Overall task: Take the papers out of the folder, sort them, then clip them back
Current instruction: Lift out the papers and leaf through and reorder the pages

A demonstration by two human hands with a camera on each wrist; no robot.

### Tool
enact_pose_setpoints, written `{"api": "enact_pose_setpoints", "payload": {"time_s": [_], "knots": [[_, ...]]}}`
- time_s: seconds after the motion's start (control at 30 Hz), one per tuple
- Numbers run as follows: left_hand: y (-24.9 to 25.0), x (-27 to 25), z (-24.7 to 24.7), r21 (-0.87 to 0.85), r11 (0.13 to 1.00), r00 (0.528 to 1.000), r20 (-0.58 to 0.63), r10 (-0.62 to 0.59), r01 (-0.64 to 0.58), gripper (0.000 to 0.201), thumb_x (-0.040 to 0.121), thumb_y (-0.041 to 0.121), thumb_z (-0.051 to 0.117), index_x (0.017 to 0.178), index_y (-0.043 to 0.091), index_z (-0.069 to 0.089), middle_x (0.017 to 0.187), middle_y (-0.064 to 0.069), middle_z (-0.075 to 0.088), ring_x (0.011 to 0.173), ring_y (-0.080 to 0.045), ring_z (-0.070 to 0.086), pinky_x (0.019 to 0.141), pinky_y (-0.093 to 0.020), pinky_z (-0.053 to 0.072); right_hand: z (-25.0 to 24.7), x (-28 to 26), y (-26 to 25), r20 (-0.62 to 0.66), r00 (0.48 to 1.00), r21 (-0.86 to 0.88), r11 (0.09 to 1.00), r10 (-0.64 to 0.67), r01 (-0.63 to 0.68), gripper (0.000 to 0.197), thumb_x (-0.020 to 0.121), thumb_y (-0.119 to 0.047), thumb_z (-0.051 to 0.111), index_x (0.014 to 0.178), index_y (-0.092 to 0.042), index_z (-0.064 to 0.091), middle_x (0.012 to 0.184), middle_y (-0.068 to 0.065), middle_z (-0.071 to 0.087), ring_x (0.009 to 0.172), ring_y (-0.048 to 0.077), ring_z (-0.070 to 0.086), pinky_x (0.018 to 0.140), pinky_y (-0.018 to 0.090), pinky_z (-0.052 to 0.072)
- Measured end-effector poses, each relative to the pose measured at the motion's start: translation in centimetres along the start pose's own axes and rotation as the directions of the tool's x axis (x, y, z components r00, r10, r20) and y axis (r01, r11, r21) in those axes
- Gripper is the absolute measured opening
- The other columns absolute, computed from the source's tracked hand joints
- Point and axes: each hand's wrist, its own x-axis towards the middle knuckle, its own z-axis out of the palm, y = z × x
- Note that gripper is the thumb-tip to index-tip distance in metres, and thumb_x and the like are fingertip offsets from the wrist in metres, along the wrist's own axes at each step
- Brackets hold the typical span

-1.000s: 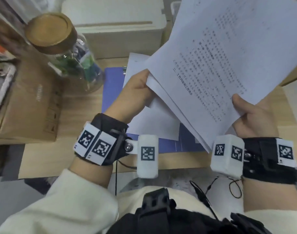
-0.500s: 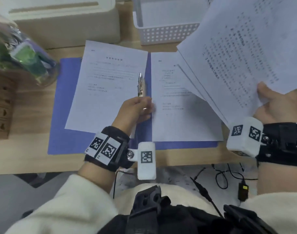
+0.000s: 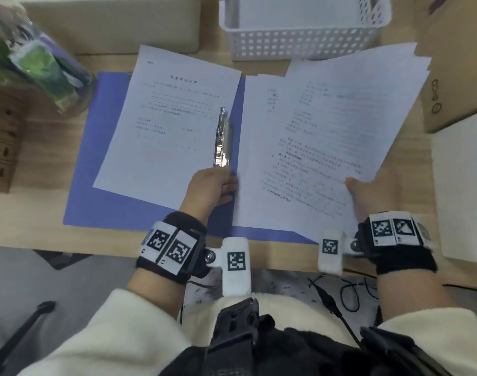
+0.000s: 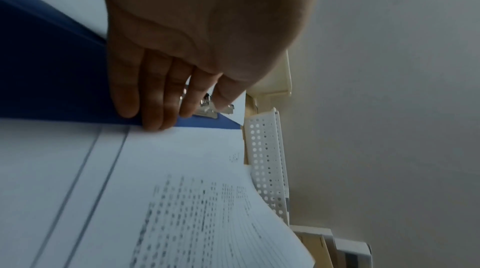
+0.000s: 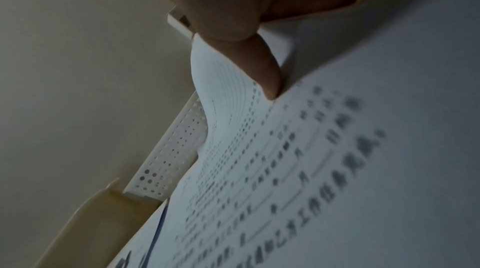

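Note:
A blue folder (image 3: 96, 185) lies open on the wooden desk. One printed sheet (image 3: 172, 126) rests on its left half. The metal clip (image 3: 223, 137) stands raised along the spine. My left hand (image 3: 213, 185) is at the clip's near end, where thumb and forefinger pinch the clip (image 4: 207, 111) while the other fingers touch the folder. My right hand (image 3: 367, 194) grips a stack of papers (image 3: 340, 131) by its near right corner, thumb (image 5: 265, 75) on top. The stack hangs low over the folder's right half, above another sheet (image 3: 256, 118).
A white perforated basket (image 3: 299, 42) and a beige box (image 3: 109, 25) stand behind the folder. A glass jar (image 3: 36, 66) and a wooden box (image 3: 4, 137) are on the left. On the right is a cardboard box (image 3: 454, 77).
My left hand let go of the stack and went down to the clip's near end. My right hand has lowered the stack from the air to just over the folder's right half.

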Motion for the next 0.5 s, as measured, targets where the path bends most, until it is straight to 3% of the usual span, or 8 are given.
{"api": "enact_pose_setpoints", "payload": {"time_s": [0.13, 0.23, 0.37, 0.43, 0.5], "knots": [[-0.2, 0.1, 1.4, 0.078, 0.996, 0.998, 0.063, 0.029, -0.034, 0.014, 0.086, 0.007, 0.048, 0.075, 0.016, 0.046, 0.084, -0.013, 0.039, 0.077, -0.024, 0.035, 0.058, -0.028, 0.031, 0.5, 0.2, -0.4, 0.038, 0.999, -0.117, 0.993, -0.013, 0.017, 0.043, 0.074, -0.007, 0.06, 0.115, -0.018, 0.061, 0.124, 0.011, 0.057, 0.107, 0.03, 0.06, 0.097, 0.047, 0.049], [0.1, 0.1, 2.2, 0.147, 0.989, 0.995, 0.101, 0.008, -0.023, 0.008, 0.084, 0.01, 0.057, 0.081, 0.014, 0.05, 0.08, -0.011, 0.047, 0.072, -0.021, 0.044, 0.059, -0.026, 0.035, 0.1, -0.2, -1.5, 0.111, 0.994, -0.065, 0.997, -0.025, 0.032, 0.043, 0.076, 0.003, 0.059, 0.117, -0.01, 0.061, 0.118, 0.011, 0.062, 0.106, 0.026, 0.059, 0.096, 0.042, 0.048], [0.5, 0.2, 3.5, 0.213, 0.976, 0.98, 0.197, 0.005, -0.047, 0.029, 0.084, 0.017, 0.062, 0.058, 0.015, 0.051, 0.066, -0.001, 0.057, 0.06, -0.011, 0.053, 0.056, -0.016, 0.048, -0.8, -0.5, -1.9, 0.204, 0.979, 0.153, 0.988, -0.008, -0.024, 0.054, 0.077, 0.015, 0.058, 0.126, -0.008, 0.054, 0.12, 0.008, 0.062, 0.11, 0.025, 0.058, 0.097, 0.043, 0.047], [0.8, 0.4, 3.9, 0.234, 0.966, 0.975, 0.213, 0.061, -0.112, 0.017, 0.08, 0.023, 0.066, 0.07, 0.011, 0.062, 0.079, -0.006, 0.068, 0.07, -0.018, 0.064, 0.068, -0.022, 0.055, -1.3, -0.4, -1.4, 0.177, 0.984, 0.246, 0.968, 0.012, -0.056, 0.062, 0.075, 0.014, 0.062, 0.131, -0.01, 0.048, 0.125, 0.009, 0.061, 0.112, 0.025, 0.059, 0.097, 0.047, 0.048], [1.3, 0.4, 3.6, 0.273, 0.942, 0.97, 0.197, 0.144, -0.195, 0.031, 0.073, 0.028, 0.065, 0.096, 0.007, 0.063, 0.103, -0.011, 0.07, 0.093, -0.027, 0.066, 0.088, -0.042, 0.054, -1.6, -0.6, -1.3, 0.168, 0.982, 0.359, 0.923, 0.082, -0.138, 0.064, 0.075, 0.01, 0.066, 0.133, -0.01, 0.046, 0.125, 0.011, 0.062, 0.11, 0.029, 0.061, 0.094, 0.053, 0.049]]}}
